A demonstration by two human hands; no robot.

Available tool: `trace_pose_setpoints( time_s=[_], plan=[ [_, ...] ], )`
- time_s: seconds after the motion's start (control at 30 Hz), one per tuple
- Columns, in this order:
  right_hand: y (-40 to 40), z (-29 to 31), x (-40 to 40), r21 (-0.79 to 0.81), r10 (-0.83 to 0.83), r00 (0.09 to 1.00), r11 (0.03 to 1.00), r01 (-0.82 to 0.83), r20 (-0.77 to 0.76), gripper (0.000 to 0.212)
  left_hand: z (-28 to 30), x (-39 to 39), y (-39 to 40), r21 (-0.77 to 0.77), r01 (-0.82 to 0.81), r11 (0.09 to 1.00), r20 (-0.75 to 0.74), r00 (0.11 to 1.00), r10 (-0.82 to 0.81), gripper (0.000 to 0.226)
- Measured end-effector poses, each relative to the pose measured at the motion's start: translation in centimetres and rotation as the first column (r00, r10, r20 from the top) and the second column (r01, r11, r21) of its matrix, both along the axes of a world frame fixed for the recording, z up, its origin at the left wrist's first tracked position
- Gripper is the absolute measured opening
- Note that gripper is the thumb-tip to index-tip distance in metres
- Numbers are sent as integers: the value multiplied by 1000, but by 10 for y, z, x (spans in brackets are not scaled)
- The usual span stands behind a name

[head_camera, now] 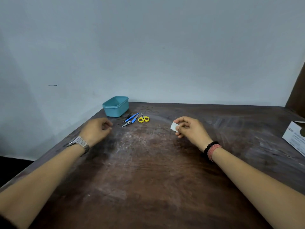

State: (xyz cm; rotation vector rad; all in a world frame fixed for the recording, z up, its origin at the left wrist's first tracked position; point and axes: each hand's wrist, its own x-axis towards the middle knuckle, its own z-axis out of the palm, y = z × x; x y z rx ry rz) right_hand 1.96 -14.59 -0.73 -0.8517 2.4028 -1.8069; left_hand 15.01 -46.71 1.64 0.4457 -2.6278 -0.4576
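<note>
- The right hand (189,128) pinches a small white pad (174,126) between thumb and fingers, over the scuffed dark wooden surface (148,171).
- The left hand (97,129) holds nothing, its fingers loosely curled.
- Beyond it lie a metal nail clipper (126,124), blue-handled tools (132,116) and small yellow-handled scissors (144,118) (all huddled together).
- Farthest back stands a teal plastic tub (116,106).

Scuffed matt wooden table (148,171), smooth plastic tub (116,106), shiny metal watch (79,143), white paper piece (174,126)

A teal tub (116,106), yellow-handled scissors (143,118), blue-handled tools (133,117), dark brown table (148,171).
</note>
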Motion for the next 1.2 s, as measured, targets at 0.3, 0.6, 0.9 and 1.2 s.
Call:
trace_pose_setpoints(
  time_s=[0.3,0.6,0.9,1.2],
  plan=[
    [5,-4,-5,50,-43,999,998,43,2,15,-6,-70,27,-148,-123,981,142,979,144,18],
    [3,1,-1,42,-29,999,999,29,15,15,-6,-78,37,-174,-98,980,133,984,122,18],
    [2,-3,-5,-2,-118,989,993,118,85,15,6,-91,123,253,232,939,-83,973,-217,13],
    [6,4,-12,-234,-74,953,961,147,295,13,-11,-116,179,591,410,695,-257,912,-319,7]
  ],
)
